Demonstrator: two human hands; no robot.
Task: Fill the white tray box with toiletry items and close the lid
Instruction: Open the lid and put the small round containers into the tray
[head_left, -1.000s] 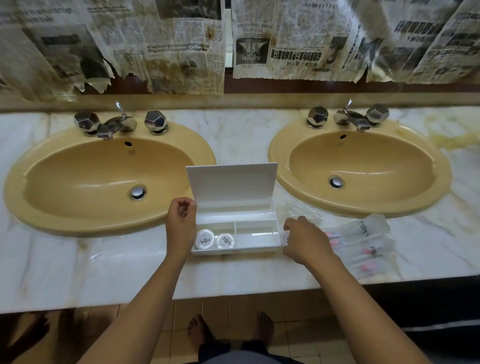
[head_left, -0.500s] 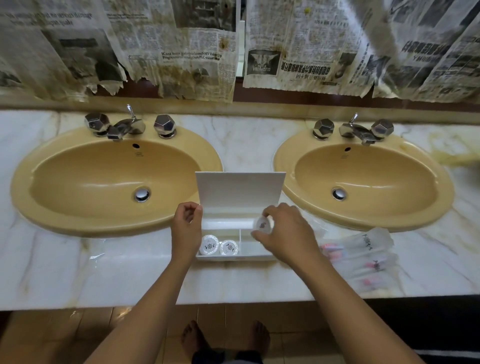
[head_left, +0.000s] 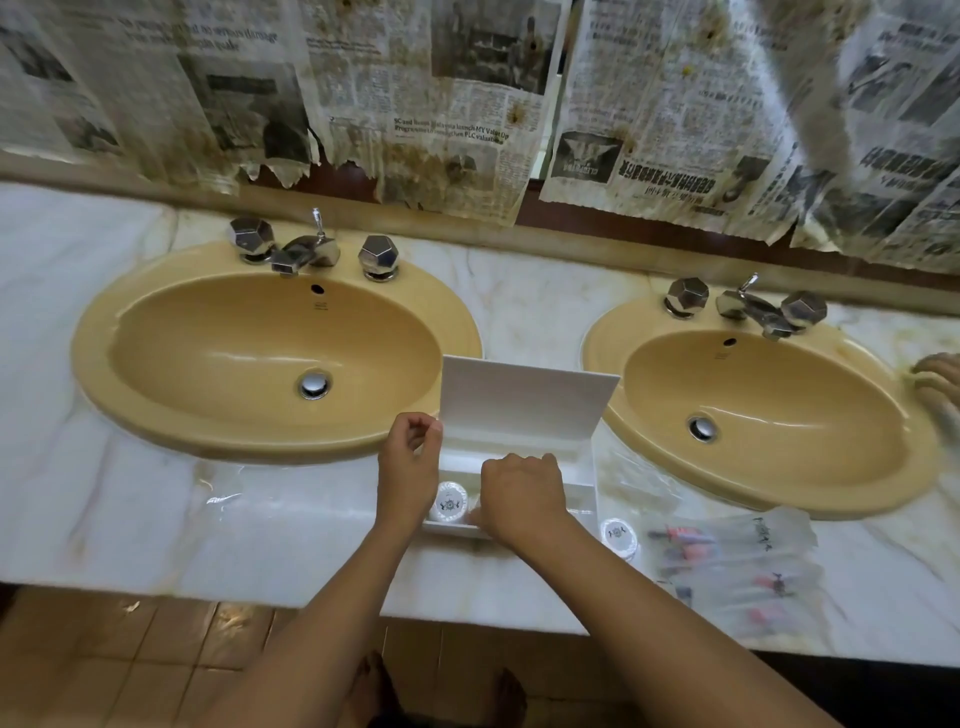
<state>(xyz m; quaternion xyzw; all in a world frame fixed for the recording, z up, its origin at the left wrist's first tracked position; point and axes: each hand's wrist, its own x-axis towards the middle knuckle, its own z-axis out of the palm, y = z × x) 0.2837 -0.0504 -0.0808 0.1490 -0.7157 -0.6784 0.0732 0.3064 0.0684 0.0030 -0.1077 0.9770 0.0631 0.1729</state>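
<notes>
The white tray box (head_left: 582, 475) is found on the marble counter (head_left: 260, 519), between the two yellow basins, with its lid (head_left: 524, 400) raised upright at the far side. Its long axis runs left to right, parallel to the counter edge; the opening faces up and toward the person.

The left hand (head_left: 408, 470) is held against the left end of the box, fingers curled; whether anything is pinched there cannot be told. The right hand (head_left: 522, 499) is lowered into the front compartments with fingers bent downward (its contents are hidden by the knuckles, so a grip cannot be confirmed). One round wrapped soap (head_left: 449, 501) is seen in the front left compartment. A second round soap (head_left: 619, 535) lies on the counter just beside the right end of the box, and bagged toothbrush packets (head_left: 737, 561) lie further right.

The box is judged light, thin-walled and stiff, liable to slide on polished marble; bracing at an end wall is advised. The soaps are judged small, light and slick in their wrapping, best taken by the rim. The lid is best pressed down along its free edge.
</notes>
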